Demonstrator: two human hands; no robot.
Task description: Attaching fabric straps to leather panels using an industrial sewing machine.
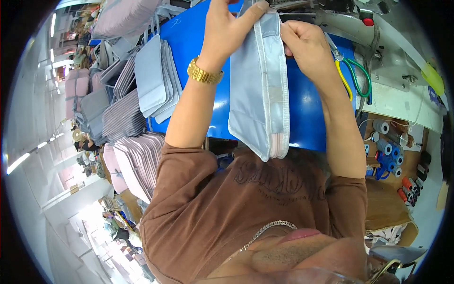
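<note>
A grey-blue fabric bag [249, 90] with white piped edges and a narrow side panel hangs over the front of a blue table [307, 118]. My left hand [231, 31] grips its far end, thumb on top and the other fingers partly hidden behind the cloth. At the bag's right edge, my right hand [305, 45] is closed, with curled fingers pinching the piped seam. The far end of the bag reaches under metal parts of a sewing machine [298, 5], where the view is cut off. Beside my right wrist lie scissors [362, 75] with green and yellow handles.
Stacked grey fabric pieces [153, 75] lie along the table's left side. Nearer me stands a pile of striped pink pieces [139, 161]. At the right, thread spools [385, 146] sit on a lower shelf, and a red button [368, 22] is on the machine.
</note>
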